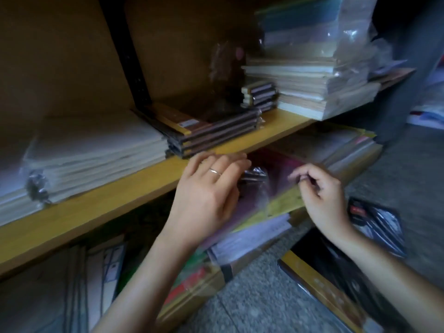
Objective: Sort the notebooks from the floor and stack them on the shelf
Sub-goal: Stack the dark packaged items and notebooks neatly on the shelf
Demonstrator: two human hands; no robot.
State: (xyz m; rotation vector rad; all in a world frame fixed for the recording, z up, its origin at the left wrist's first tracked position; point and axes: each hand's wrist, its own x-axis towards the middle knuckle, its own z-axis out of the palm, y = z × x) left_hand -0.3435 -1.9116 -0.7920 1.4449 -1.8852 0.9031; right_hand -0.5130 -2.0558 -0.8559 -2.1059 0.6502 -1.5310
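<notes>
Shelving of yellow wood (120, 195) runs across a dim room above a grey speckled floor (264, 289). On the board lie a pale wrapped stack (96, 150) at left, dark-spined notebooks (216, 133) beside it, a small stack (260, 94) further back and a tall plastic-wrapped pile (312, 80) at right. More paper goods fill the space under the board, and a black packet (377, 224) lies on the floor at right.

Just below the board's front edge, a person holds a packet of notebooks (278, 188), tilted and blurred. It is flat, wrapped in clear shiny film, with a purple cover and a yellow edge along its near side. The left hand (206, 195), wearing a ring (214, 171), lies on the packet's left part with fingers stretched out fairly straight. The right hand (322, 193) pinches the packet's right edge between curled fingers and thumb.
</notes>
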